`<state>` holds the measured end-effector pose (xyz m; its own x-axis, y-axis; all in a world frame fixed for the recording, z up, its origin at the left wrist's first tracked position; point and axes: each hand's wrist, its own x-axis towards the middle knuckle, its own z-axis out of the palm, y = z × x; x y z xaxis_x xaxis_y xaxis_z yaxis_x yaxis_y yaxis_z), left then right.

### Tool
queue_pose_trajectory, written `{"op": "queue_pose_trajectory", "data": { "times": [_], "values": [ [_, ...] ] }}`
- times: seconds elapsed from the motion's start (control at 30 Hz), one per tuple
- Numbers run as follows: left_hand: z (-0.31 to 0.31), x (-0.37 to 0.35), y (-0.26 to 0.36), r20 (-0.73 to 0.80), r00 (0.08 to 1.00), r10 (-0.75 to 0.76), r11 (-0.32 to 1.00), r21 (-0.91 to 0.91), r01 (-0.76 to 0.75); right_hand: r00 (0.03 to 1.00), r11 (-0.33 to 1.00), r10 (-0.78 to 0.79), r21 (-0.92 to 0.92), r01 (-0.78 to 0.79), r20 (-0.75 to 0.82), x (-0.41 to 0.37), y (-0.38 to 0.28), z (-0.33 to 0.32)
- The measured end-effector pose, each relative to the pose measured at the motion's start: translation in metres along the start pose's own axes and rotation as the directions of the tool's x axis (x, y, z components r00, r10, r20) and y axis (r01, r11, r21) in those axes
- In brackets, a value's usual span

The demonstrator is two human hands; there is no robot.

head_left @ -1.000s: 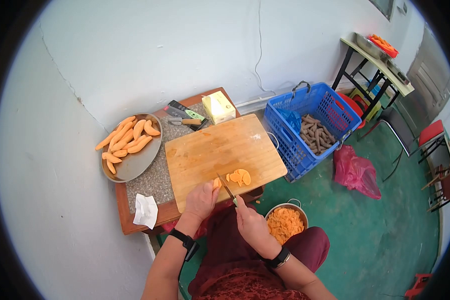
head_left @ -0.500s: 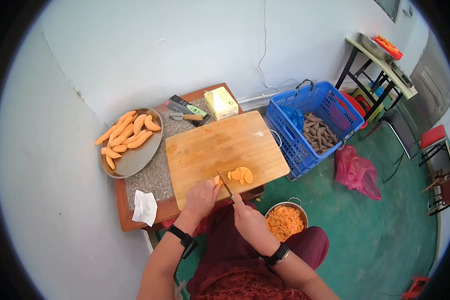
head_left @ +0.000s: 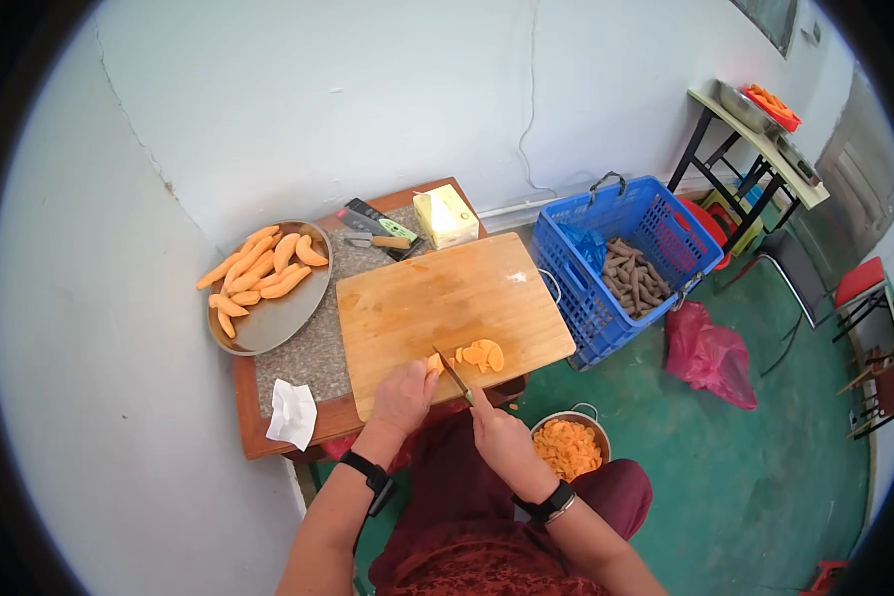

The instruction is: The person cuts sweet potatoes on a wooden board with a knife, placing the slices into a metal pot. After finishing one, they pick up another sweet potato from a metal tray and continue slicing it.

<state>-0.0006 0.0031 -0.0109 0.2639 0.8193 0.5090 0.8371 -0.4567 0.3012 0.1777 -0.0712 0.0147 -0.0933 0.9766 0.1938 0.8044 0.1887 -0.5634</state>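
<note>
At the near edge of the wooden cutting board (head_left: 437, 298), my left hand (head_left: 404, 394) is closed around the end of a peeled orange sweet potato (head_left: 433, 364), mostly hidden under the fingers. My right hand (head_left: 502, 437) grips the handle of a knife (head_left: 452, 372), whose blade stands against the sweet potato's cut end. Just right of the blade lies a small pile of orange slices (head_left: 483, 355). Several whole peeled sweet potatoes (head_left: 258, 268) rest on a round metal tray (head_left: 303, 316) left of the board.
Behind the board are a peeler (head_left: 387, 241), a dark package (head_left: 361, 211) and a yellow tissue pack (head_left: 447, 216). A white tissue (head_left: 291, 414) lies front left. A blue crate (head_left: 606, 328) of unpeeled sweet potatoes (head_left: 631, 278) stands right; a pot of peelings (head_left: 566, 447) sits below.
The camera view has shifted slightly, so the table sits a little lower. Orange pieces now lie closer to the blade, beside the pile. Both hands keep their grips.
</note>
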Motion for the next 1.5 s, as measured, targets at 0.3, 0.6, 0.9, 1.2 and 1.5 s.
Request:
{"op": "queue_pose_trajectory", "data": {
  "times": [0.3, 0.6, 0.9, 1.2, 1.5],
  "values": [
    [-0.003, 0.002, 0.002, -0.043, 0.999, 0.006, 1.0, -0.013, -0.006, 0.997, 0.993, -0.003, 0.12, 0.012, -0.074, -0.007, -0.007, -0.006],
    [-0.004, 0.003, 0.002, -0.023, 0.999, 0.028, 1.0, 0.002, -0.028, 0.999, 0.987, 0.023, 0.16, -0.015, -0.046, -0.008, -0.011, -0.006],
    [-0.004, 0.004, 0.001, -0.024, 0.999, 0.035, 0.999, -0.001, -0.035, 0.999, 0.989, 0.036, 0.143, -0.034, -0.013, -0.01, -0.013, -0.007],
    [-0.005, 0.003, 0.003, -0.023, 0.998, 0.058, 0.998, 0.002, -0.058, 1.0, 0.99, 0.018, 0.138, -0.015, -0.023, -0.016, -0.014, -0.012],
    [-0.004, 0.003, -0.001, 0.039, 0.999, 0.02, 1.0, 0.007, -0.02, 0.999, 0.999, -0.046, -0.019, 0.045, -0.027, 0.004, -0.013, 0.007]
  ]
}}
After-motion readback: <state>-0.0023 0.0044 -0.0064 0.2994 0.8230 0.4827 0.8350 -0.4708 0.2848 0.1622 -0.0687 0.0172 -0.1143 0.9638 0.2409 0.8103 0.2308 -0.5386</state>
